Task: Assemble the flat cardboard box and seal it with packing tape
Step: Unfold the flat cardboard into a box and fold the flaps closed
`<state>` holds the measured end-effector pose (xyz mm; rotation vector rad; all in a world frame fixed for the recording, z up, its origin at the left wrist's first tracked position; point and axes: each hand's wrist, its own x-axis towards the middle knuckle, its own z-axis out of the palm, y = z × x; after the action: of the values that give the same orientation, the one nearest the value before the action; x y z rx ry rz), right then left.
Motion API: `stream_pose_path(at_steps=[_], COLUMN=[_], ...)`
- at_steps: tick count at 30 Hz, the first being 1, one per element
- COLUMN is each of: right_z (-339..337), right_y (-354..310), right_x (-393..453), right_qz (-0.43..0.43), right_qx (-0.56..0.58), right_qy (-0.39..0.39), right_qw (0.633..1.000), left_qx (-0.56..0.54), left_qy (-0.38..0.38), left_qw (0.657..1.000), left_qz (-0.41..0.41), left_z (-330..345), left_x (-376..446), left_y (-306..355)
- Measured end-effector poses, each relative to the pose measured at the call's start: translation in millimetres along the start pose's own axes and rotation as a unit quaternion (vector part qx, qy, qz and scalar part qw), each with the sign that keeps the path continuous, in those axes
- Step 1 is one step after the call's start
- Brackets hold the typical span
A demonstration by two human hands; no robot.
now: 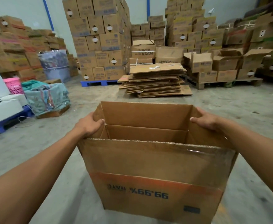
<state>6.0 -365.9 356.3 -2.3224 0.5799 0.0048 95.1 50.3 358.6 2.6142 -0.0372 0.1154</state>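
Hands hold a box [155, 160] in the middle of the frame. The box is open at the top and its flaps stand up. The left hand [89, 125] grips the left flap, fingers curled over its edge, so that grip is closed on the box. The right hand [205, 120] holds the right flap the same way, fingers over the top, and its grip is closed on the box too. Both arms reach out from the bottom corners of the frame.

The near side of the box faces the camera. It has an orange band low down, with blue print on it that reads upside down. A strip of clear tape [202, 151] shines near the top right of that side. Inside, you can see the far wall and a fold line across it. I cannot tell if the bottom is shut.

The box is over a gray floor [229, 102]. Just behind it, in the upper middle of the frame, lies a pile of flat boxes [155, 80]. Tall stacks [98, 38] of boxes fill the back wall. At the left sit a pink basket [13, 85] and a blue-green cloth [47, 96].
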Motion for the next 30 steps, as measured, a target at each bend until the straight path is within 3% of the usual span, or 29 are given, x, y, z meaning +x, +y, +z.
stream_pose_path(at_steps=[9, 19, 22, 30], right_z=[-4, -2, -5, -4], right_y=[-36, -6, -3, 11], right_x=[28, -15, -34, -96], right_qz=[0.044, -0.063, -0.072, -0.016], right_qx=[-0.064, -0.040, -0.057, -0.077], right_qy=[-0.007, 0.076, 0.096, 0.005], right_qw=[0.997, 0.994, 0.991, 0.997], left_qx=[0.071, 0.082, 0.038, 0.004], left_qy=[-0.032, -0.007, -0.004, -0.007], left_qw=[0.997, 0.996, 0.999, 1.000], left_qz=[-0.010, -0.037, -0.027, -0.006], left_z=[-3, 8, 5, -2], left_x=[-12, 0, -3, -10], left_y=[2, 3, 3, 0])
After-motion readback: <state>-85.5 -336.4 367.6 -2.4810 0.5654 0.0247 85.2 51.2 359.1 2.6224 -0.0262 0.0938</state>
